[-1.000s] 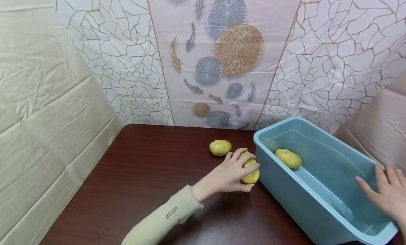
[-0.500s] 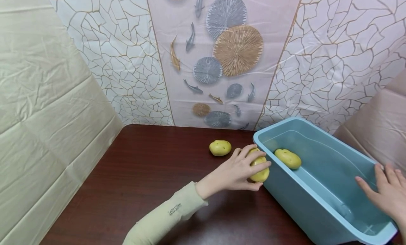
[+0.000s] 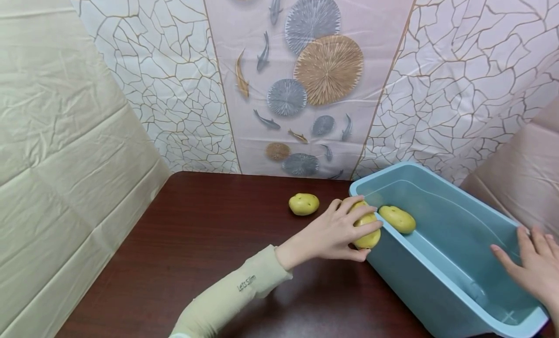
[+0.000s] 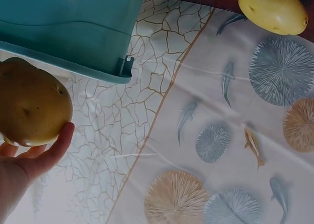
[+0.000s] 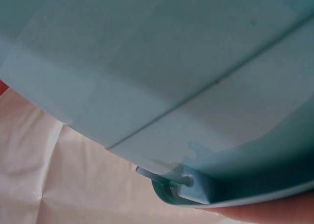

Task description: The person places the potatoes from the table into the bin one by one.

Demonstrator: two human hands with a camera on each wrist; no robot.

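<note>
My left hand (image 3: pixel 338 231) grips a yellow potato (image 3: pixel 368 236), its fingers spread over the top and the thumb underneath. The held potato overlaps the left rim of the blue plastic bin (image 3: pixel 406 277) in the head view. In the left wrist view the potato (image 4: pixel 32 104) shows small dimples, with fingertips along its side. A second potato (image 3: pixel 397 219) lies inside the bin near its far left wall. Another potato (image 3: pixel 304 204) rests on the table, left of the bin. My right hand (image 3: pixel 534 265) rests at the bin's right rim with fingers extended, thumb over the inside.
The dark red-brown table (image 3: pixel 196 241) extends left of the bin. Behind it hangs a patterned cloth (image 3: pixel 284 134) with fish and round leaf shapes. Beige cloth (image 3: pixel 65 158) borders the left side, and pinkish cloth (image 3: pixel 502 177) stands beside the bin on the right.
My left hand has moved right and slightly away from me with the potato, from beside the bin to its left rim. The right hand and the other potatoes stay in place.
</note>
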